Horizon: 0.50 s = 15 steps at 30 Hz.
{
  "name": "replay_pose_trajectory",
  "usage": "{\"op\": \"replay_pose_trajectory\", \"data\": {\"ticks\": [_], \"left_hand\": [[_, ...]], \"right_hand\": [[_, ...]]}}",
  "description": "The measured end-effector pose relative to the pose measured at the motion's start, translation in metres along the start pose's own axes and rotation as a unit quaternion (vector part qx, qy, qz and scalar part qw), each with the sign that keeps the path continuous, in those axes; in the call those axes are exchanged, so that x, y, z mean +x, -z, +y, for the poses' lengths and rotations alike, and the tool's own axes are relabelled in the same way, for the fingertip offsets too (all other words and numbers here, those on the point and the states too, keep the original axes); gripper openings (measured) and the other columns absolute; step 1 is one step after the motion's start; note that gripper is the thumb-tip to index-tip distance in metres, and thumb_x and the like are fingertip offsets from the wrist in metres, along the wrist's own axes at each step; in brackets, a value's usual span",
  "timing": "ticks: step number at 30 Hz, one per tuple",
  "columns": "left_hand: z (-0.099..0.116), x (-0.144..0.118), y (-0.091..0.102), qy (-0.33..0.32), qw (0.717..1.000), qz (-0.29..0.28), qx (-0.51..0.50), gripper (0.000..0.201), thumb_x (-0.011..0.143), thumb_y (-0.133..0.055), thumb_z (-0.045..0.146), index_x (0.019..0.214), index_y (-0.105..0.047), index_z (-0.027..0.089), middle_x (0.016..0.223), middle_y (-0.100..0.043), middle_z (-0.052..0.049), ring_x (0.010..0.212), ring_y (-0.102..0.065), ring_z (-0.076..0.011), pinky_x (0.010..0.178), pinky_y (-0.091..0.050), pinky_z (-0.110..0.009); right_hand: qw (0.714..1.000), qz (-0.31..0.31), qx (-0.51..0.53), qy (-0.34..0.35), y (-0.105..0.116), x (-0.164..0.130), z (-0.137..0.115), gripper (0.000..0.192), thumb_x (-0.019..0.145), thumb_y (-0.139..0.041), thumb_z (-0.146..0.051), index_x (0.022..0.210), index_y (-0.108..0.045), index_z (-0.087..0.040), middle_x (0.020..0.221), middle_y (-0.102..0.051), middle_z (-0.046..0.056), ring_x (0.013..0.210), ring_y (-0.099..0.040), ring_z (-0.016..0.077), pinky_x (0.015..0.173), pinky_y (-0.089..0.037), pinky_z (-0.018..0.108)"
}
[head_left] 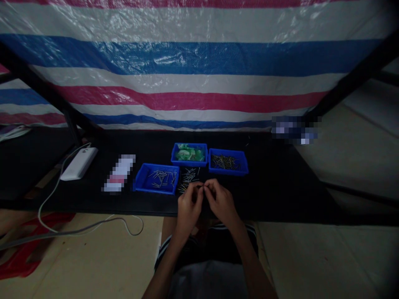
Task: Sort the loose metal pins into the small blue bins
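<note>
Farther back, metal pins are held in two blue trays (157,178) (228,162); fingers of both hands (189,205) (220,201) are pinched on something too small to identify.

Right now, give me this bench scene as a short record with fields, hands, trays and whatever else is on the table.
left hand: fingertips pinched against the right hand's, item too small to tell
right hand: meets the left over the table edge
loose pins: heap beside the hands
left tray: blue, metal pins
middle tray: blue, green pieces
right tray: blue, darker pins
white box: far left, cabled
</note>
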<state>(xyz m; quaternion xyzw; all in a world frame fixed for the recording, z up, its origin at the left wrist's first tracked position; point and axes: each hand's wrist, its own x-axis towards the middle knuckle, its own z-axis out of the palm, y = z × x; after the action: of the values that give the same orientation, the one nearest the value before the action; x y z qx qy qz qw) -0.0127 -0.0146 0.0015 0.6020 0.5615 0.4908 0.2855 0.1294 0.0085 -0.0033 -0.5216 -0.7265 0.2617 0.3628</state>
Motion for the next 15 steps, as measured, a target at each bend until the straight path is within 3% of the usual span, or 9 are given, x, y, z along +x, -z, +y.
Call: {"op": "replay_pose_trajectory", "data": {"ticks": [3,15], "left_hand": [[-0.0019,-0.0002,-0.0001,-0.008,1.000,-0.010,0.002,0.013,0.102,-0.055,0.023,0.100,-0.067,0.020,0.090,-0.075,-0.002,0.080,-0.072,-0.0147,0.075,-0.053,-0.022],[-0.0083,-0.0002,-0.0023,-0.049,0.998,-0.044,0.019,0.012,0.098,-0.058,0.016,0.102,-0.068,0.021,0.094,-0.075,-0.002,0.083,-0.071,-0.0149,0.077,-0.053,-0.023]], "right_hand": [[1.000,0.001,0.030,0.006,0.0008,-0.0029,-0.0013,0.006,0.102,-0.053,-0.026,0.103,-0.059,-0.024,0.089,-0.070,0.001,0.080,-0.068,0.0174,0.073,-0.050,0.028],[0.981,0.052,0.184,0.018,0.0038,-0.0051,-0.0022,0.005,0.097,-0.062,-0.021,0.095,-0.067,-0.024,0.086,-0.063,0.001,0.072,-0.061,0.0136,0.061,-0.051,0.024]]}}
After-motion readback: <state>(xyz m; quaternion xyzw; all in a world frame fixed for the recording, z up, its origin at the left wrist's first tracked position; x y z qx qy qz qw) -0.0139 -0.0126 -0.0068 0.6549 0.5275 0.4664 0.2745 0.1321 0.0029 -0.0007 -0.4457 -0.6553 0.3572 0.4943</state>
